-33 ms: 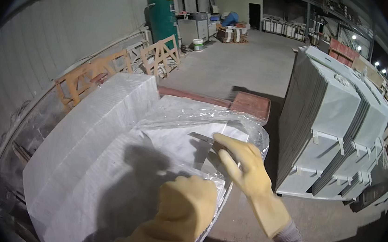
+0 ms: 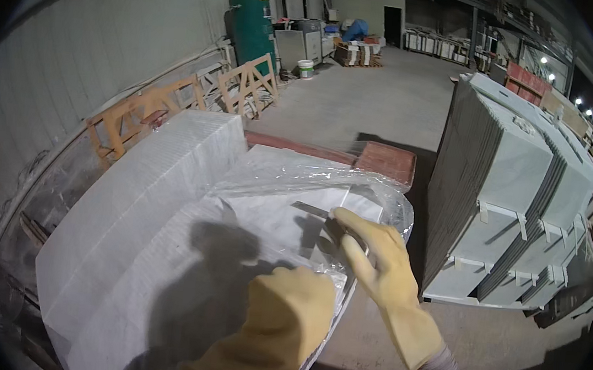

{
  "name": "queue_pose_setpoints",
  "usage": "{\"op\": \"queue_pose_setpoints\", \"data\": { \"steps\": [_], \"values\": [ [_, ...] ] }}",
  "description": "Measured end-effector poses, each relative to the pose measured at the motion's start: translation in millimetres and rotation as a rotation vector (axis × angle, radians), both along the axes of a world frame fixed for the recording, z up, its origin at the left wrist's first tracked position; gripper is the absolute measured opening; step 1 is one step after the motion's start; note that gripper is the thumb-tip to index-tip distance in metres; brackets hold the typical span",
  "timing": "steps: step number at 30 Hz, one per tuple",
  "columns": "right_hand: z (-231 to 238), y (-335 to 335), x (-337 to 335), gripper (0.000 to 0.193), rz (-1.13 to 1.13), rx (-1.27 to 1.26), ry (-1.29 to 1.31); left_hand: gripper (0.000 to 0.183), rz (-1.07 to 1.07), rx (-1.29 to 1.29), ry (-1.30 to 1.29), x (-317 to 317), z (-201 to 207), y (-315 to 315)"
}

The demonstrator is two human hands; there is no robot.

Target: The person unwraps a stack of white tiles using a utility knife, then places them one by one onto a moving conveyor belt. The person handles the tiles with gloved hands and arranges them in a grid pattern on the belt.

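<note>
"Barely anything has moved since the earlier frame: the view shifts a touch, and the right hand [image 2: 378, 261] edges slightly to the right, with the flat grey tool [image 2: 308, 209] in it."

"Start from the left, then. What is there?"

"Well to the left of that grip stands a long row of pale slabs [image 2: 142, 191], on edge and pressed together. Nearer the grip, a dark shadow [image 2: 223, 246] of a head and shoulders falls across them. Farther off, beyond the row, are wooden frames [image 2: 246, 67], a green tank [image 2: 254, 35] and a white bucket [image 2: 305, 69]."

"And the left hand?"

"Just to the left of the grip and nearer the body, the left hand [image 2: 292, 299] is curled in its yellow glove by the slab edge. Its fingertips are hidden, so I cannot tell whether it has hold of anything."

"How does the right one hold?"

"Gloved too, closed around the tool, thumb and forefinger bent over it; the thin end sticks out leftward above the pale surface."

"And past it?"

"Beyond the grip sits a reddish block [image 2: 388, 162], with clear plastic film [image 2: 398, 205] bunched in front of it. Well to the right stands a tall stack of pale panels [image 2: 515, 174]."
</note>
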State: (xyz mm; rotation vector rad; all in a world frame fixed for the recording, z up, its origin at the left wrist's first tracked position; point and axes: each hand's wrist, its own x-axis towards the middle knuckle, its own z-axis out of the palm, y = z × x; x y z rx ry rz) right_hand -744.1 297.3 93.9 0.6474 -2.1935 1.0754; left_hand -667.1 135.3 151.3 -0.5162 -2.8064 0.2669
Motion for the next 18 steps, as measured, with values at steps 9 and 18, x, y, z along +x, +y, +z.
{"op": "queue_pose_setpoints", "data": {
  "steps": [9, 18],
  "values": [
    [-25, -13, 127, 0.038, -0.076, -0.3, -0.326, 0.01, -0.003, 0.017, 0.117, 12, -7, 1],
    [-60, -54, 249, 0.044, 0.261, -0.769, -0.636, 0.011, 0.021, -0.024, 0.405, 9, -14, -1]
  ]
}}
